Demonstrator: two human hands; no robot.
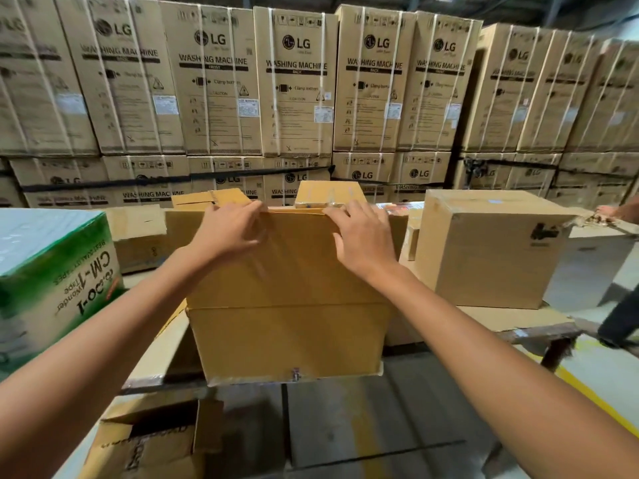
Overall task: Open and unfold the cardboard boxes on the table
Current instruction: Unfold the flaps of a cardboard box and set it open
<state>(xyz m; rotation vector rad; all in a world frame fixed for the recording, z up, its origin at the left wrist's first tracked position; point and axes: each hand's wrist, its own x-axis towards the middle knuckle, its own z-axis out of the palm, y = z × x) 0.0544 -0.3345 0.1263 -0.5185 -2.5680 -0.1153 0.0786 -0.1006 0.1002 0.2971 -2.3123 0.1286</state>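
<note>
A plain brown cardboard box (290,340) stands at the table's front edge, its near side overhanging the edge. Clear tape runs over its top face. My left hand (228,229) lies on the top's left part, its fingertips curled at the far upper edge where the flaps meet. My right hand (363,236) rests on the top's right part, fingers curled over the same far edge. Two raised flaps (328,195) stand up just behind my fingers. A second, closed brown box (484,250) sits on the table to the right.
A green and white tape carton (58,271) stands at the left. An opened brown box (138,233) lies behind it. Another open box (148,440) sits on the floor below. Stacked washing machine cartons (297,81) wall the back. Another person's hand (612,212) and leg show at the right.
</note>
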